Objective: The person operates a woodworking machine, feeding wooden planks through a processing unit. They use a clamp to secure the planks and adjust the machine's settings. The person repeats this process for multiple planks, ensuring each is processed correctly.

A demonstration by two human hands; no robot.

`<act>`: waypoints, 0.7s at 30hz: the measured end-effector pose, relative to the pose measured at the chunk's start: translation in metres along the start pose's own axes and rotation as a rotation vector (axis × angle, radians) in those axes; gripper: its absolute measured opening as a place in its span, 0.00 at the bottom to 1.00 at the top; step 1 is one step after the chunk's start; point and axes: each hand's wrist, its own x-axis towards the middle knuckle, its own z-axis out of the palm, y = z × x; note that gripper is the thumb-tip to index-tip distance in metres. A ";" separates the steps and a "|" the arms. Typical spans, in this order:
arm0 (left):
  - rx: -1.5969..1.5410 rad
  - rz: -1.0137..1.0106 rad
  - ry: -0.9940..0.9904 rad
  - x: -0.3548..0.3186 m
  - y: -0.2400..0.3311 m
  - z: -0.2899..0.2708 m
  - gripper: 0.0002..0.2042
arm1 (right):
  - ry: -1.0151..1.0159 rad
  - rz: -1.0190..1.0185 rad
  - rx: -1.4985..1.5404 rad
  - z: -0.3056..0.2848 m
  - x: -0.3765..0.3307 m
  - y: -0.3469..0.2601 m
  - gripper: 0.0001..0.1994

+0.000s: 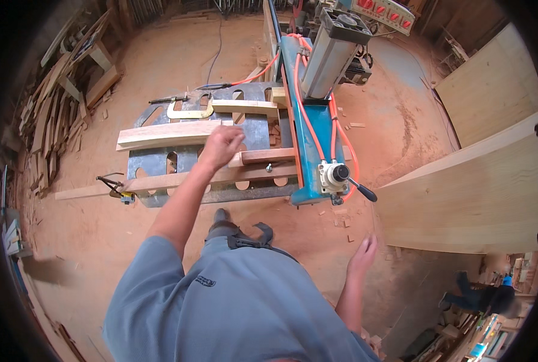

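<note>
My left hand (223,145) is closed, held over the metal worktable (251,194) close to the end of a pale curved board (169,133). What is in its fingers, if anything, I cannot make out. Below that hand a long wooden strip (190,179) runs across the table, with a shorter reddish block (269,155) beside it. My right hand (363,253) hangs free at the right, fingers loosely extended, with nothing visible in it. A teal machine arm (308,139) carries a pneumatic cylinder (329,57) and a lever valve (335,176).
A C-clamp (190,110) lies on the table, and a yellow-black clamp (125,196) is on the strip's left end. Orange air hoses (310,127) run along the machine. Large wooden panels (468,187) stand at right, scrap wood (54,114) at left. Another person (486,297) is at lower right.
</note>
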 end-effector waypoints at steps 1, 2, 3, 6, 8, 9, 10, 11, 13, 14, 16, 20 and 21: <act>0.009 -0.038 0.046 0.008 -0.010 -0.011 0.08 | -0.092 0.031 -0.072 -0.001 -0.025 0.035 0.21; 0.010 -0.071 0.089 0.021 -0.019 -0.019 0.08 | -0.177 0.065 -0.149 -0.002 -0.054 0.072 0.20; 0.065 -0.129 0.048 0.039 -0.023 -0.028 0.08 | -0.209 0.137 -0.153 0.002 -0.089 0.107 0.19; 0.187 -0.134 0.019 0.080 -0.074 -0.032 0.14 | -0.491 0.295 -0.324 0.000 -0.183 0.175 0.16; 0.245 -0.164 -0.091 0.100 -0.103 -0.020 0.16 | -0.616 0.418 -0.309 -0.010 -0.221 0.177 0.15; 0.271 -0.207 -0.218 0.107 -0.116 -0.015 0.16 | -0.667 0.477 -0.299 -0.012 -0.233 0.173 0.14; 0.280 -0.223 -0.355 0.119 -0.120 0.001 0.16 | -0.679 0.580 -0.258 -0.015 -0.258 0.175 0.13; 0.293 -0.251 -0.491 0.126 -0.124 0.011 0.17 | -0.685 0.680 -0.208 -0.014 -0.273 0.169 0.12; 0.395 -0.259 -0.519 0.127 -0.136 0.019 0.17 | -0.642 0.842 -0.093 -0.013 -0.289 0.153 0.10; 0.452 -0.238 -0.539 0.132 -0.133 0.024 0.17 | -0.581 0.903 -0.013 -0.007 -0.305 0.147 0.09; 0.517 -0.200 -0.583 0.139 -0.136 0.024 0.15 | -0.452 0.964 0.127 0.008 -0.325 0.131 0.08; 0.436 -0.127 -0.576 0.158 -0.137 -0.009 0.14 | -0.341 1.039 0.264 0.041 -0.330 0.069 0.13; 0.395 -0.100 -0.562 0.163 -0.128 -0.027 0.15 | -0.346 1.070 0.269 0.050 -0.334 0.052 0.15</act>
